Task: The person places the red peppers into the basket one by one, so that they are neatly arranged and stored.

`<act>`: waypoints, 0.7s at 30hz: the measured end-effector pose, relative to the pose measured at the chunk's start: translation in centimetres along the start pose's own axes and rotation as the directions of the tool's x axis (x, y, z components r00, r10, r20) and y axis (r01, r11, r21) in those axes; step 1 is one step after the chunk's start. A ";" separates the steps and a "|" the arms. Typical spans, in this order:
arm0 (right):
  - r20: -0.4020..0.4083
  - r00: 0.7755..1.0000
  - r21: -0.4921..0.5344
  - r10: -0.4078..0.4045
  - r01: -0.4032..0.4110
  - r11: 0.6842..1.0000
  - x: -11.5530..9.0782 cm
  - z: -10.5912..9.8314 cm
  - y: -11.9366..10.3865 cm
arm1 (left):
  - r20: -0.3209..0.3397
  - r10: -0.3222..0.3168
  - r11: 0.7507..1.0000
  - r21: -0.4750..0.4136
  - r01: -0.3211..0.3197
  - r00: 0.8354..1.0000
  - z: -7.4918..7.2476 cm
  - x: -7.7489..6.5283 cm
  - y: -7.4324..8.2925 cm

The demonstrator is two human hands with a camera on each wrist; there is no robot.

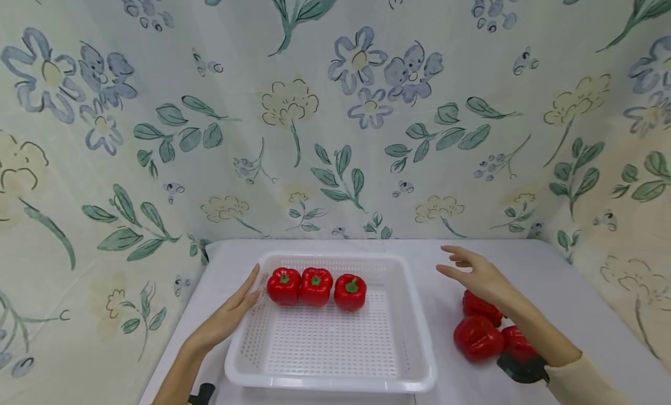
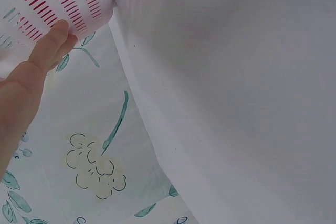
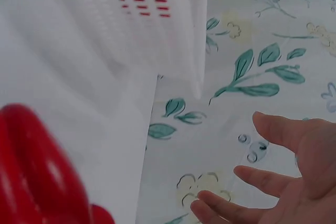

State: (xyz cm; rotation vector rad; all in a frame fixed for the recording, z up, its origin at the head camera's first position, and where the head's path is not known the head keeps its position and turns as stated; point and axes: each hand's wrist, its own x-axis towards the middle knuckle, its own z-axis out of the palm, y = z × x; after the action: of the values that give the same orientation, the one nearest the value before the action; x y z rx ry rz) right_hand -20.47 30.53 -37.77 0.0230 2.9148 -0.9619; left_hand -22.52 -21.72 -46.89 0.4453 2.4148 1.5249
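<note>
A white perforated plastic basket [image 1: 330,382] stands on the table with three red bell peppers in a row along its back: a left one [image 1: 283,287], a middle one [image 1: 316,287] and a right one [image 1: 350,293]. My left hand [image 1: 228,317] rests its straight fingers against the basket's left wall; in the left wrist view, fingertips touch the slotted side. To the basket's right, my right hand [image 1: 479,275] hovers with fingers spread and nothing in them. Below its wrist lie more red bell peppers [image 1: 478,338], partly covered by the forearm. One pepper [image 3: 39,171] looms close in the right wrist view.
A white cloth covers the table [image 1: 524,259]. Behind it and at both sides hangs a floral curtain [image 1: 362,178]. Dark wrist straps [image 1: 523,369] show at both arms.
</note>
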 end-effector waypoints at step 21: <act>0.135 0.987 -0.012 0.086 -0.085 0.996 -1.7 -1.7 11.8 | 0.011 -0.005 0.999 -0.036 0.006 1.000 0.0 0.0 -0.1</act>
State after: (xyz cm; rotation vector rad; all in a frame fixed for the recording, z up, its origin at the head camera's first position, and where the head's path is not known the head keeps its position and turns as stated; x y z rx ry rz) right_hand -18.40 41.07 -43.26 0.0790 2.7687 -0.9038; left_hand -22.59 -21.77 -46.94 0.4382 2.3744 1.5567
